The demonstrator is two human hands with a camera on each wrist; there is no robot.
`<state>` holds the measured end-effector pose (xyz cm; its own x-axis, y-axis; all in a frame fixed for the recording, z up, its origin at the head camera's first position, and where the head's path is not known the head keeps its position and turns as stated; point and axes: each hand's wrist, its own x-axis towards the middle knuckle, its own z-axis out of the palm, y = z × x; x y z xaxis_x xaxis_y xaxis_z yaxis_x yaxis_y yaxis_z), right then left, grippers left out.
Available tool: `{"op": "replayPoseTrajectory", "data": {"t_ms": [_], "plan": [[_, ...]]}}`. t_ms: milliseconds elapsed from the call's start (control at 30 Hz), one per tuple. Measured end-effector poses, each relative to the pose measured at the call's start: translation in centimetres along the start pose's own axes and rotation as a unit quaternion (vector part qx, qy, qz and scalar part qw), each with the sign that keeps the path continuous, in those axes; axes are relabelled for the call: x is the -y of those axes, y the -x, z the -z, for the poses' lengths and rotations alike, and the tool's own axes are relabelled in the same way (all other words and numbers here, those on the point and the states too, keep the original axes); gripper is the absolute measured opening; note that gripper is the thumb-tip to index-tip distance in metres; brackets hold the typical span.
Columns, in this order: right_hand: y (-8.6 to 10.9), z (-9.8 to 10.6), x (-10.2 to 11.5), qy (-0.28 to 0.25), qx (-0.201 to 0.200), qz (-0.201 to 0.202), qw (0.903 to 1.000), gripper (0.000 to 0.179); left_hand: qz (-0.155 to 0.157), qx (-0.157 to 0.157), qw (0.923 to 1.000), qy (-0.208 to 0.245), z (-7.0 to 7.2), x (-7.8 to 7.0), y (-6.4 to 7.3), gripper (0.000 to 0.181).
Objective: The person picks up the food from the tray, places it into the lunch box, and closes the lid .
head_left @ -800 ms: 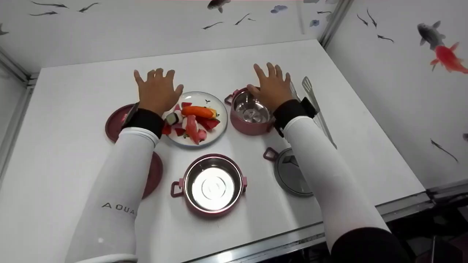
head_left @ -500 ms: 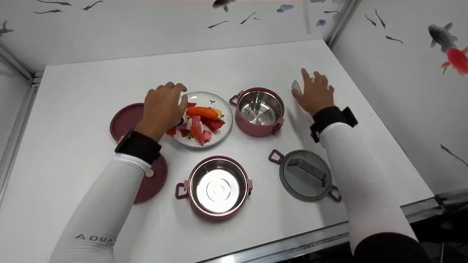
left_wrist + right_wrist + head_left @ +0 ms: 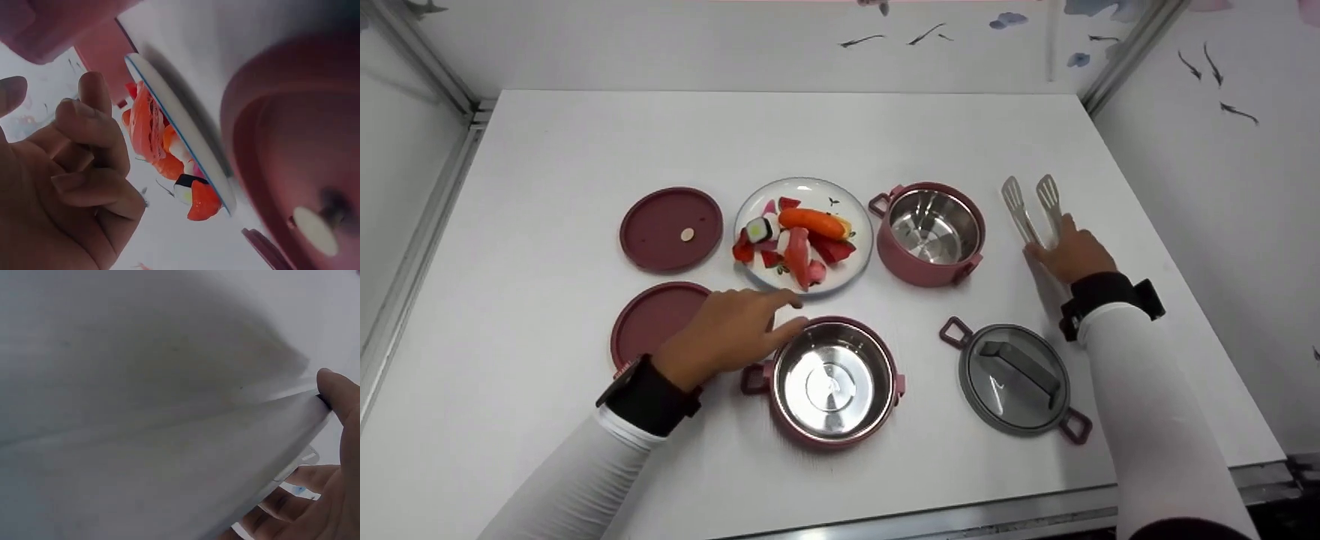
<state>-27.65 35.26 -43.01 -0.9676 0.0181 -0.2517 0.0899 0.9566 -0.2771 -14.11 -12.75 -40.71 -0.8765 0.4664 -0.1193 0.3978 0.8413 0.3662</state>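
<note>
My right hand (image 3: 1076,251) grips a pair of tongs (image 3: 1014,202) with slotted ends spread apart on the right of the table. In the right wrist view the tongs (image 3: 236,439) loom large and blurred, thumb on one side and fingers on the other. My left hand (image 3: 727,334) holds nothing, its fingers loosely bent, beside the left rim of the front pink pot (image 3: 831,386). A dark red lid (image 3: 649,326) lies partly hidden beneath it. Beyond sits a plate (image 3: 829,195) of toy food, with a carrot (image 3: 810,220) and sushi pieces (image 3: 797,255).
A second pink pot (image 3: 919,271) stands right of the plate. A grey-rimmed glass lid (image 3: 1005,375) with two side handles lies at the front right. Another dark red lid (image 3: 656,232) is left of the plate. Printed walls edge the white table (image 3: 780,131).
My left hand has come down from over the plate toward the front pot. My right hand has moved from above the back pot to the right and taken hold of the tongs.
</note>
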Motion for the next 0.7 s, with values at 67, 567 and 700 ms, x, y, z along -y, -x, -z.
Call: {"op": "replayPoseTrajectory", "data": {"t_ms": [67, 567, 700], "plan": [[-0.1, -0.2, -0.2, -0.011, 0.008, 0.010, 0.9999, 0.086, -0.015, 0.016, 0.9996, 0.019, -0.6, 0.1, 0.1, 0.043], [5.3, 2.4, 4.2, -0.103, -0.174, 0.122, 0.9718, 0.061, -0.030, 0.092, 0.9895, 0.108, -2.2, 0.4, -0.6, 0.028], [7.4, 1.9, 9.5, -0.094, -0.167, 0.193, 0.9623, 0.053, -0.026, 0.110, 0.9858, 0.125, -2.0, 0.7, -0.7, 0.028]]}}
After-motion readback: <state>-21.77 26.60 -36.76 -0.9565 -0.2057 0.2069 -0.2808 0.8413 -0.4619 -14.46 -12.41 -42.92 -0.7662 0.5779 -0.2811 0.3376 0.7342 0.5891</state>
